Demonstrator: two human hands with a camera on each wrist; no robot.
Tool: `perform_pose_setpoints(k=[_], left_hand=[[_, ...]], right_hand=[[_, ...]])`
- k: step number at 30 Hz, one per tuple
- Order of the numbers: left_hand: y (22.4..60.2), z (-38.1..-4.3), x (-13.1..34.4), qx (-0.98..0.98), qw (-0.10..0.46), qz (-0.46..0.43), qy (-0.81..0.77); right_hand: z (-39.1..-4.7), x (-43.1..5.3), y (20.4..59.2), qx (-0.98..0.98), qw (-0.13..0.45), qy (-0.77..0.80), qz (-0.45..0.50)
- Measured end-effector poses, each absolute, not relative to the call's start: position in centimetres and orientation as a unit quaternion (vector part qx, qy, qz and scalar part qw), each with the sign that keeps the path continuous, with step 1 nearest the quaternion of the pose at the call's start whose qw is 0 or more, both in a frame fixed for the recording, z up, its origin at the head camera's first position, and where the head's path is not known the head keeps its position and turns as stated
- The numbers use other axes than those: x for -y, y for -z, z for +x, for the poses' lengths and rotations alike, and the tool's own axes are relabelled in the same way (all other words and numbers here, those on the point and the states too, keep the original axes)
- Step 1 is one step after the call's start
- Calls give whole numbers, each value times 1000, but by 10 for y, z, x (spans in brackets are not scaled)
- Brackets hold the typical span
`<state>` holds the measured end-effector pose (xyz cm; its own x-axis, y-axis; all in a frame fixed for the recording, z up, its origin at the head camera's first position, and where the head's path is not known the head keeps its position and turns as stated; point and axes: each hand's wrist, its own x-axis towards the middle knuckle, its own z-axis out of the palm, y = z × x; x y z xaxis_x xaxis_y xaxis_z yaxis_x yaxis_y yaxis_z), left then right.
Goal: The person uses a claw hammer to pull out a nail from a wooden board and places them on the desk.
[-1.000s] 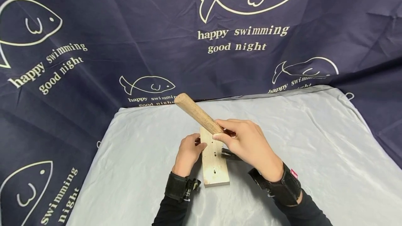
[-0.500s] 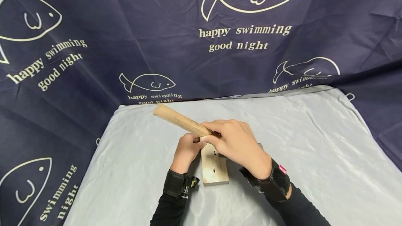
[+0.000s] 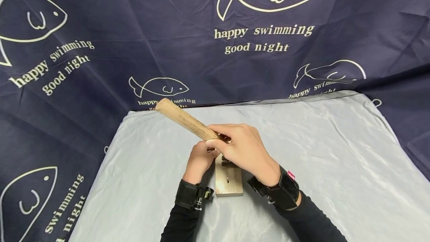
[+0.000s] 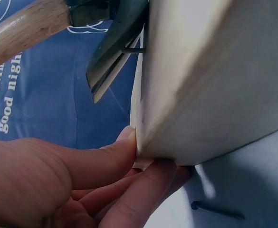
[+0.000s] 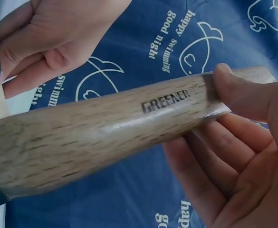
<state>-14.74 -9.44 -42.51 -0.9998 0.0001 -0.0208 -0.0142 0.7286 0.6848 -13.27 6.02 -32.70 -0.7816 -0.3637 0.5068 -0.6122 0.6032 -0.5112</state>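
My right hand pinches the wooden handle of a claw hammer, thumb on one side and fingers on the other. The handle slants up and left; its dark head lies over a pale wooden board. In the left wrist view, the split claw is at the board's face, right by a nail that sticks out of the wood. My left hand grips the board's left edge, thumb on its face and fingers beneath. Stamped lettering shows on the handle in the right wrist view.
A loose nail lies on the pale cloth beside the board in the left wrist view. The cloth-covered table reaches back to a dark blue curtain printed with fish and words.
The hammer and my right hand have moved left, and its claw has gone from beside the board to over it. The handle's end has swung left. My left hand stays at the edge.
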Motion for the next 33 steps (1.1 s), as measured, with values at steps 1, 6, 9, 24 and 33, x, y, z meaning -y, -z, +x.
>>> perform_pose_setpoints(k=[1,6,9,24,33], left_hand=[[425,-148,94,-929,17,-10,-369],[426,-148,91,-923,39,-14,-382],[427,-148,89,-918,46,1,-393],[435,-141,95,-901,75,-27,-427],[432,-141,88,-913,57,-26,-403]], right_hand=[[-132,-61,328,876,183,-352,274],[-130,-64,332,873,194,-357,270],[-129,-69,332,873,195,-362,260],[-127,-153,295,756,193,-610,141],[-104,-178,267,696,258,-657,134]])
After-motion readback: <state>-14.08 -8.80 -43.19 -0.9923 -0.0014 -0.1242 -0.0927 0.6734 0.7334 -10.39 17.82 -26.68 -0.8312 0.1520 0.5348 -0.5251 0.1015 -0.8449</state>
